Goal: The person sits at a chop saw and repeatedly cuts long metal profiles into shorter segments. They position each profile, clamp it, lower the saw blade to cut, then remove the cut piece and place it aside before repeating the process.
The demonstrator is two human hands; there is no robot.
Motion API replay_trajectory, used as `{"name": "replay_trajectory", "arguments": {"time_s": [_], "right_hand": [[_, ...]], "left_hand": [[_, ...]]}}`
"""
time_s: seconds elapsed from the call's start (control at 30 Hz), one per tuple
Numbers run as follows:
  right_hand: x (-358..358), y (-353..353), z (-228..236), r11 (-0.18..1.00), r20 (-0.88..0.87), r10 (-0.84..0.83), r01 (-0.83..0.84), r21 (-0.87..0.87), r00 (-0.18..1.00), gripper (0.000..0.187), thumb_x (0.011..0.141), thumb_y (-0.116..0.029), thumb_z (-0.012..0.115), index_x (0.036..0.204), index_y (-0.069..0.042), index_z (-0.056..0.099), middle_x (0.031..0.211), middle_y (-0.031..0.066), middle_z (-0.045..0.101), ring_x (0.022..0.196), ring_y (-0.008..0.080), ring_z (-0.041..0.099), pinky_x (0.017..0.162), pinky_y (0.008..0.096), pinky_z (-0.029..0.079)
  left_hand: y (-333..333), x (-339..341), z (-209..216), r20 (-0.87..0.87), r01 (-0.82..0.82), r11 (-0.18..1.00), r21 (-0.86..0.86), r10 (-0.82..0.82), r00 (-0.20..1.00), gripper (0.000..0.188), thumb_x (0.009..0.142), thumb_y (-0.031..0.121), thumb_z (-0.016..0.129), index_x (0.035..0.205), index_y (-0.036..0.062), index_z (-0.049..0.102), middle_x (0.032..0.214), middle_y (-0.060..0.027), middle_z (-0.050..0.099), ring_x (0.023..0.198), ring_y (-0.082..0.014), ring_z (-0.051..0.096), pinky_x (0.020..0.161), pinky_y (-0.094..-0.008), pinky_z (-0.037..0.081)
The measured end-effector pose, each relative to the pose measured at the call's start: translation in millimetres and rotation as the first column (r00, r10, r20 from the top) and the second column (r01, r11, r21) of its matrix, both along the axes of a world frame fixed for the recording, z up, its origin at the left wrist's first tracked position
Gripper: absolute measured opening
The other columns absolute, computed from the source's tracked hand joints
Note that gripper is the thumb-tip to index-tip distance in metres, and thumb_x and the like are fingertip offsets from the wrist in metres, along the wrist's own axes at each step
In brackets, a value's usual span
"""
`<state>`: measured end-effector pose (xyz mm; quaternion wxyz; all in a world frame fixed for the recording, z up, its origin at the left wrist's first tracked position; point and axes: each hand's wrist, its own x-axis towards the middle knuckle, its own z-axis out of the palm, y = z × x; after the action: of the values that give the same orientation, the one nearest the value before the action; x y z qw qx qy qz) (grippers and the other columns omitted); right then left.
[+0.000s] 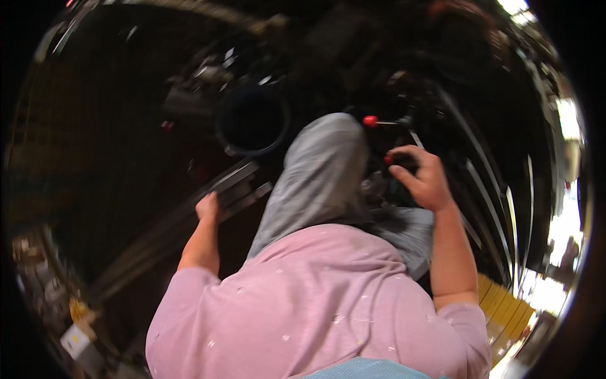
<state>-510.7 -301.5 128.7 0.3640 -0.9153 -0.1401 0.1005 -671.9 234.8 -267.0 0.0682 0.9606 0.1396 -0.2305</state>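
Observation:
My right hand point(426, 180) is curved into a C, thumb and forefinger at either side of a small red knob point(388, 160). A larger red ball knob point(370, 121) sits on a thin metal lever point(390, 122) just beyond it. On the left, my left hand point(207, 205) is closed and blurred by motion, against the edge of a long metal rail point(233, 181). What its fingers hold is hidden. My knee point(331, 145), in grey trousers, rises between the two hands.
A dark round bucket-like container point(252, 120) stands ahead, left of the knee. Beyond it lie shiny, blurred metal pieces point(211, 72). Long thin strips point(486, 183) curve along the right side. Yellow slatted boards point(505, 312) are at lower right, and a white box point(76, 341) at lower left.

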Motion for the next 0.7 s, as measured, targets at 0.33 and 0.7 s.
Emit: {"name": "replay_trajectory", "arguments": {"time_s": [0.33, 0.7], "right_hand": [[31, -116, -53, 0.407, -0.334, -0.530, 0.579, 0.706, 0.780, 0.035, 0.110, -0.034, 0.076, 0.119, -0.001, 0.075, 0.103, 0.0089, 0.079, 0.089, 0.0152, 0.073, 0.080, 0.0305, 0.060], [116, -264, -136, -0.769, -0.752, -0.120, 0.418, 0.483, 0.648, 0.049, 0.110, -0.050, 0.065, 0.095, -0.003, 0.058, 0.079, 0.0027, 0.059, 0.062, 0.0145, 0.050, 0.060, 0.0289, 0.042]], "left_hand": [[-92, 115, 123, 0.405, -0.113, 0.933, -0.342, 0.255, 0.878, 0.037, 0.089, 0.040, 0.090, 0.095, 0.0063, 0.077, 0.087, -0.0187, 0.079, 0.087, -0.0446, 0.077, 0.075, -0.0506, 0.061], [-226, 186, 294, 0.768, 0.524, 0.735, -0.430, -0.007, 0.641, 0.035, 0.094, 0.009, 0.083, 0.075, 0.0005, 0.055, 0.063, -0.0121, 0.055, 0.058, -0.0190, 0.053, 0.058, -0.0368, 0.045]]}}
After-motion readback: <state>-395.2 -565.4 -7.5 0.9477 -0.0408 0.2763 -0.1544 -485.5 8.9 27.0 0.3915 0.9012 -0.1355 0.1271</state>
